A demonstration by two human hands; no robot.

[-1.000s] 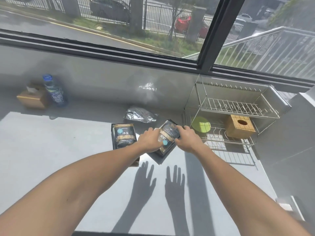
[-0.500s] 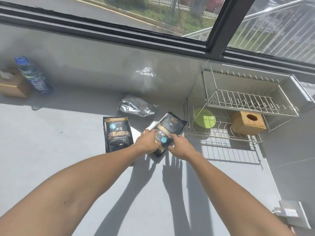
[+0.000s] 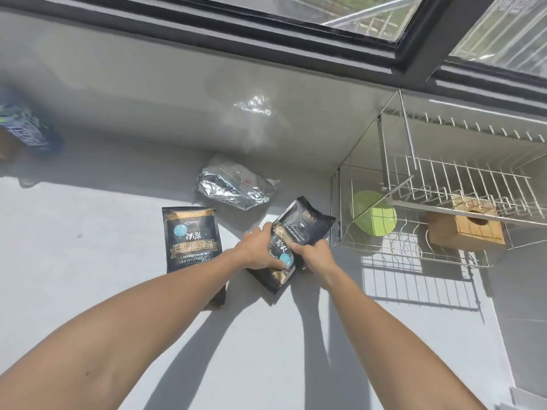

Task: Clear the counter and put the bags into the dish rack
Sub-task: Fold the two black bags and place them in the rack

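Note:
A black coffee bag (image 3: 302, 229) with gold print is tilted above the grey counter, just left of the dish rack (image 3: 414, 250). My left hand (image 3: 260, 250) grips its left edge and my right hand (image 3: 313, 255) grips its lower right edge. A second black coffee bag (image 3: 189, 235) lies flat on the counter to the left, its lower end hidden by my left forearm. A crumpled silver foil bag (image 3: 233, 187) lies behind both, near the back wall.
The two-tier wire rack holds a green plate (image 3: 376, 220) and a wooden box (image 3: 467, 232) on its lower level. A water bottle (image 3: 23, 128) stands at the far left by the wall. A window runs along the back.
Both hands keep their hold on the same black bag. The view has tipped further down and closer, so the bag and rack look larger and the left-side objects have slid to the frame edge.

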